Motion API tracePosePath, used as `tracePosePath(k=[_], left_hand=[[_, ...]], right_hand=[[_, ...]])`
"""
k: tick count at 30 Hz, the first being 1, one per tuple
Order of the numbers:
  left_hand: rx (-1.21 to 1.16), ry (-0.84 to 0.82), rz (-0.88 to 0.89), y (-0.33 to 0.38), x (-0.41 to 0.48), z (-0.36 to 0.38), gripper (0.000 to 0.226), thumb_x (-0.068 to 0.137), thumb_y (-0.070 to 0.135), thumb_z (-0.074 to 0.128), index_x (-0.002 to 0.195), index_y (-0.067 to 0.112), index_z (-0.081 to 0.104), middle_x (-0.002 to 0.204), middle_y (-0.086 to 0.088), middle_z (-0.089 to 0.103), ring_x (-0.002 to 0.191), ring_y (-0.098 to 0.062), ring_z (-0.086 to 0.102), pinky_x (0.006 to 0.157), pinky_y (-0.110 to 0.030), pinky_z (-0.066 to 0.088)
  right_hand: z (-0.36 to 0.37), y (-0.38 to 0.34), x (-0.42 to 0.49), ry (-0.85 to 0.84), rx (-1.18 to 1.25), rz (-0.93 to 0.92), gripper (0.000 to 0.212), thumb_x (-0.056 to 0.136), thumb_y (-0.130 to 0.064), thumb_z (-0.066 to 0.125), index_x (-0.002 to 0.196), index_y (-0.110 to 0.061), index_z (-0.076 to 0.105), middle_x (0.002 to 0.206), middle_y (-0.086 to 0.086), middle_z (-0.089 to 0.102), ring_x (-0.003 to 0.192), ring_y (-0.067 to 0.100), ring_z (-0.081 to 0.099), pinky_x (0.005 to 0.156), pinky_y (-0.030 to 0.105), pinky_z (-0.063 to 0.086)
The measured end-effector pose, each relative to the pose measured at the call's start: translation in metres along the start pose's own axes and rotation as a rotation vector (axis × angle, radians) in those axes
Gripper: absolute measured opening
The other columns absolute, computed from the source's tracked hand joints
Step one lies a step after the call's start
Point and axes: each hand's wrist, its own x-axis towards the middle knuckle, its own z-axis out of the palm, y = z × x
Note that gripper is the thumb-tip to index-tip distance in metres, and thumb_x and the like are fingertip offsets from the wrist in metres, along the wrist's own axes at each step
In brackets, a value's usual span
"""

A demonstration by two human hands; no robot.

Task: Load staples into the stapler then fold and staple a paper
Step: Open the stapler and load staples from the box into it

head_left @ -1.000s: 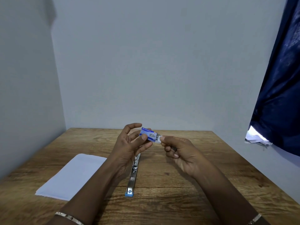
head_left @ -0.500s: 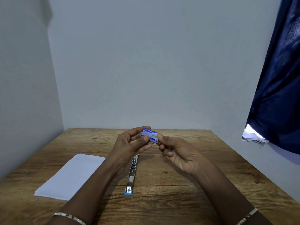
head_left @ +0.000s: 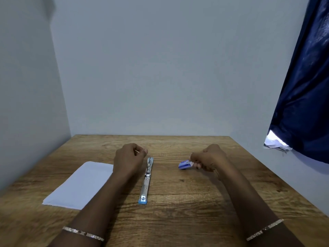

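The stapler point(head_left: 146, 182) lay opened flat on the table point(head_left: 195, 202). Left of it, paper point(head_left: 78, 184). The left hand point(head_left: 129, 159) pinched something thin, possibly staples. Right of it, the right hand point(head_left: 210, 158) gripped the box point(head_left: 185, 164).

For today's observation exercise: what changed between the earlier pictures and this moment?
The hands parted. The right hand carried the staple box rightward down to the table; the left hand let go of it, now closed beside the stapler. Stapler and paper stayed put.
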Motion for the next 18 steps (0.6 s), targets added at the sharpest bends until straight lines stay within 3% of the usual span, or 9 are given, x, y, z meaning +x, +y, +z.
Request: tracePosePath(k=[5, 8, 11, 15, 18], left_hand=[[0.029, -0.104, -0.041, -0.0016, 0.001, 0.0, 0.017, 0.088, 0.036, 0.076, 0.087, 0.019, 0.077, 0.074, 0.006, 0.066, 0.089, -0.021, 0.067, 0.076, -0.031, 0.048], [0.034, -0.142, -0.055, -0.0021, 0.0007, 0.001, 0.02, 0.085, 0.039, 0.079, 0.086, 0.019, 0.077, 0.08, 0.001, 0.071, 0.091, -0.022, 0.068, 0.083, -0.034, 0.053], [0.037, -0.172, -0.07, -0.0008, 0.0008, 0.0025, 0.025, 0.08, 0.045, 0.082, 0.082, 0.021, 0.077, 0.079, 0.004, 0.071, 0.089, -0.018, 0.068, 0.079, -0.032, 0.052], [0.082, -0.171, -0.086, -0.0002, -0.0026, 0.0053, 0.038, 0.068, 0.057, 0.087, 0.078, 0.021, 0.076, 0.077, 0.005, 0.073, 0.083, -0.014, 0.068, 0.075, -0.032, 0.054], [0.136, -0.162, -0.11, -0.0003, -0.0039, 0.0058, 0.046, 0.061, 0.063, 0.088, 0.073, 0.02, 0.074, 0.076, 0.005, 0.073, 0.083, -0.015, 0.068, 0.067, -0.03, 0.051]], right_hand=[[0.0057, 0.004, 0.006, -0.049, -0.068, 0.07, 0.029, 0.083, -0.007, 0.076, 0.104, 0.01, 0.066, 0.067, 0.017, 0.065, 0.026, 0.008, 0.049, 0.034, 0.015, 0.036], [0.0077, 0.0064, 0.0061, -0.101, -0.14, 0.08, 0.024, 0.084, -0.011, 0.077, 0.093, 0.009, 0.067, 0.05, 0.013, 0.064, 0.028, 0.01, 0.045, 0.038, 0.019, 0.033], [0.0092, 0.0091, 0.0054, -0.123, -0.19, 0.063, 0.02, 0.086, -0.011, 0.076, 0.087, 0.006, 0.065, 0.041, 0.008, 0.06, 0.025, 0.008, 0.043, 0.035, 0.015, 0.031], [0.0075, 0.0069, 0.0009, -0.149, -0.291, 0.059, 0.023, 0.087, -0.013, 0.076, 0.072, -0.002, 0.061, 0.041, 0.005, 0.058, 0.025, 0.009, 0.04, 0.034, 0.014, 0.028], [0.0064, 0.0026, -0.0022, -0.013, -0.274, -0.032, 0.02, 0.083, -0.01, 0.073, 0.07, -0.002, 0.06, 0.06, 0.009, 0.062, 0.044, 0.017, 0.052, 0.044, 0.018, 0.037]])
